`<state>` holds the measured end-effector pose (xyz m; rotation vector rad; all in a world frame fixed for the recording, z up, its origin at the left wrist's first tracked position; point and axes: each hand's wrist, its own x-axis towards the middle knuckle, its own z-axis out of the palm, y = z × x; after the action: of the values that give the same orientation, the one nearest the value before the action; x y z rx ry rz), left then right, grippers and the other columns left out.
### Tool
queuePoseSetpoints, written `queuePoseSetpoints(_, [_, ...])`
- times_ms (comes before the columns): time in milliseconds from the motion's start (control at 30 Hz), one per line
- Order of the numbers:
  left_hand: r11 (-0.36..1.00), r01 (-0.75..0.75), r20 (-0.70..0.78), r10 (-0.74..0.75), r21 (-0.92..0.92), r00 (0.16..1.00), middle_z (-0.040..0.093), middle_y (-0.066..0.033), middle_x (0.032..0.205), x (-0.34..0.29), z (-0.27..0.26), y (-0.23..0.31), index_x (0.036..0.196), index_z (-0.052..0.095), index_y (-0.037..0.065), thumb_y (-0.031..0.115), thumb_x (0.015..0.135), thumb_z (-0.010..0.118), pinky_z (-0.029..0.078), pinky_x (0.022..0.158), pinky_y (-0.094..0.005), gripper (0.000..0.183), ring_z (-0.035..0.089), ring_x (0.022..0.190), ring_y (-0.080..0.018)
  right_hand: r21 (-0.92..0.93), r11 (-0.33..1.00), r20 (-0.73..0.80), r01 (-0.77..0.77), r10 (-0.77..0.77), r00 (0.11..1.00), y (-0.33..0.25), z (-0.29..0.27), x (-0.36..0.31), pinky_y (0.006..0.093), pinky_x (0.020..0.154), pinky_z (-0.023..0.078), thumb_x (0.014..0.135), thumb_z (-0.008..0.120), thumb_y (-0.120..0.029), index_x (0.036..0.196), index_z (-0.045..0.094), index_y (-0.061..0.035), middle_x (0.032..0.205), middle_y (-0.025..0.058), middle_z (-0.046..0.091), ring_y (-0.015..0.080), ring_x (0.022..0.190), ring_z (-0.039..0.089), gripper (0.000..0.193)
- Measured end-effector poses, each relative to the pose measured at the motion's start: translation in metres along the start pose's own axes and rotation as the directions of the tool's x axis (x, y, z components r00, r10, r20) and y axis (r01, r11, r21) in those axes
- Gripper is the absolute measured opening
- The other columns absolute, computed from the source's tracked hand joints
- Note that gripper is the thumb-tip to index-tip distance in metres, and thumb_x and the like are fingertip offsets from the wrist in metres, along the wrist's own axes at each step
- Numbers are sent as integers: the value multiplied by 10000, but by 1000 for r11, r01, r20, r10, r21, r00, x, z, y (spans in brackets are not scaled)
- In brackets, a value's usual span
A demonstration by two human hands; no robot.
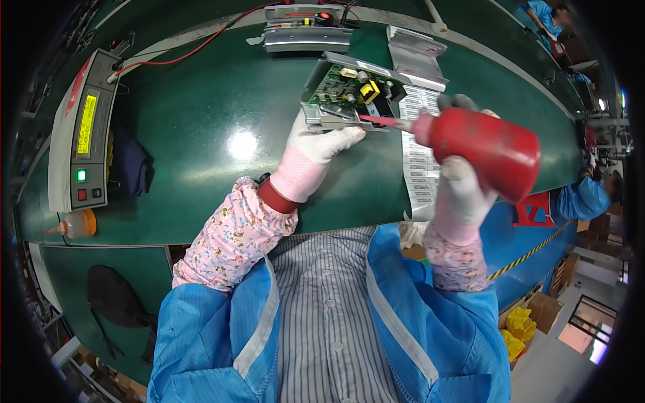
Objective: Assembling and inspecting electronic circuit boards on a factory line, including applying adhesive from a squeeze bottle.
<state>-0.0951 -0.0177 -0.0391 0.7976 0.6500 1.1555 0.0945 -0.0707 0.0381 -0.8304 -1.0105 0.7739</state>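
My left hand (316, 149), in a white glove with a pink cuff, is closed on the near edge of a power supply unit, a green circuit board (340, 86) in an open metal housing (322, 123). A yellow transformer stands on the board, which is tilted above the bench. In my gloved right hand (465, 191), slightly blurred, is a red squeeze bottle (490, 144) tipped sideways, fingers wrapped round it. Its thin nozzle points left and its tip is at the near side of the housing. Whether the tip touches, I cannot tell.
Behind lie another metal-cased unit (308, 39) and a bare bracket (414, 55). A label sheet (420, 168) lies under the bottle. Left are a test meter (82, 134) with a red lead, a dark cloth (131, 161) and an orange-and-clear bottle (81, 224). Co-workers sit at right.
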Motion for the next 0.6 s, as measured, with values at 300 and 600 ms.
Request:
queuePoseSetpoints(300, [999,9,3,-9,-35,1000,729,-133,1141,-2,-7,7,1222,631,-33,-87,880,681,560,890,-266,349,705,984,-187,-195,975,98,102,-84,992,26,20,-9,462,959,545,658,868,-32,1364,512,-56,1317,164,573,360,1149,628,792])
queuePoseSetpoints(600, [1000,5,-2,-5,-30,1000,731,-130,1134,-3,-8,8,1212,634,-25,-83,874,690,556,892,-262,347,699,985,-178,-221,967,105,128,-107,989,27,25,-7,459,941,552,681,840,-23,1352,515,-58,1339,168,553,349,1139,627,747])
